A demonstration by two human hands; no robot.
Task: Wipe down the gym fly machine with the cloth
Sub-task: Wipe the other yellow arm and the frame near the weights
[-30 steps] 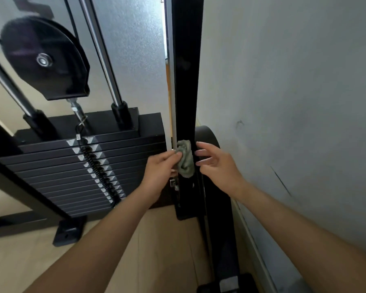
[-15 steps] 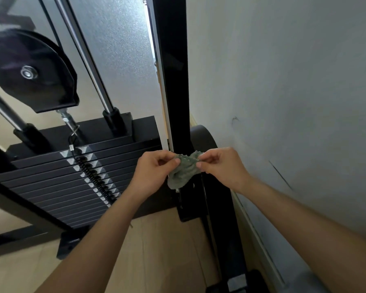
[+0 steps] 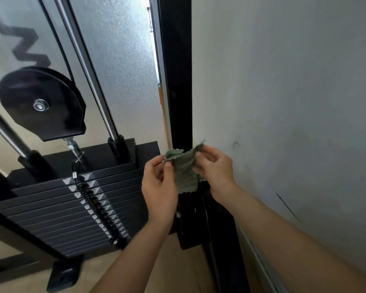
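I see the cloth point(image 3: 185, 172), small, grey-green and wavy-edged, spread open and hanging in front of the black upright post point(image 3: 179, 81) of the fly machine. Its top corners are pinched by the left hand point(image 3: 159, 187) and the right hand point(image 3: 217, 172); I can't quite tell whether it touches the post. Left of the post stands the black weight stack point(image 3: 51, 208). Two chrome guide rods point(image 3: 89, 70) rise from it, and a black pulley point(image 3: 40, 104) hangs above.

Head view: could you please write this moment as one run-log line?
left hand: pinches green cloth | right hand: pinches same cloth | cloth state: spread between hands, before black upright post
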